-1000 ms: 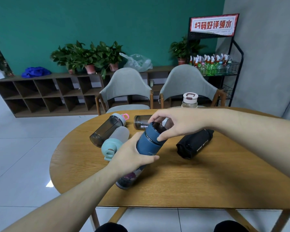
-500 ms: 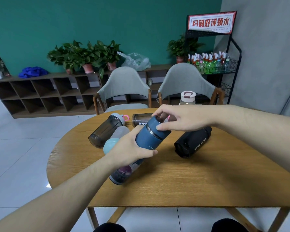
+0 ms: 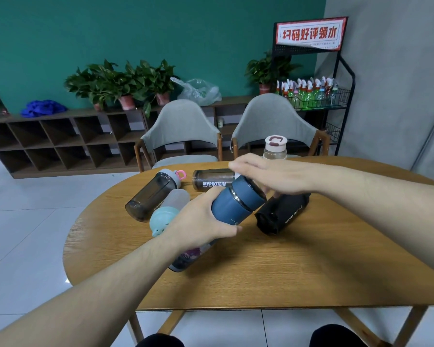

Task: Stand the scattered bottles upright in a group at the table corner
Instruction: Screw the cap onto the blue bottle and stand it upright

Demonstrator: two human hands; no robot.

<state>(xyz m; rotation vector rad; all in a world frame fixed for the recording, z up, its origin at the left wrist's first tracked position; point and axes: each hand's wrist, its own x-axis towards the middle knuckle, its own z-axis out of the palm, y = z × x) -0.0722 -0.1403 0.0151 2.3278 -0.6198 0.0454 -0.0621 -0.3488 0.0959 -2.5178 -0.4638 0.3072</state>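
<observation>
My left hand grips the middle of a blue bottle that is tilted, its patterned bottom end low near the table. My right hand is closed over its cap end. Lying on the wooden table are a smoky grey bottle with a pink loop, a frosted bottle with a teal cap, a dark MYPROTEIN shaker and a black SPORT BOTTLE. A clear bottle with a white cap stands upright behind my right hand.
Two grey chairs stand at the table's far side. A low wooden shelf with potted plants runs along the green wall. A black rack of small bottles stands at the right.
Both hands have raised the blue bottle's cap end, tilting it steeper. My right hand has slid further over the cap.
</observation>
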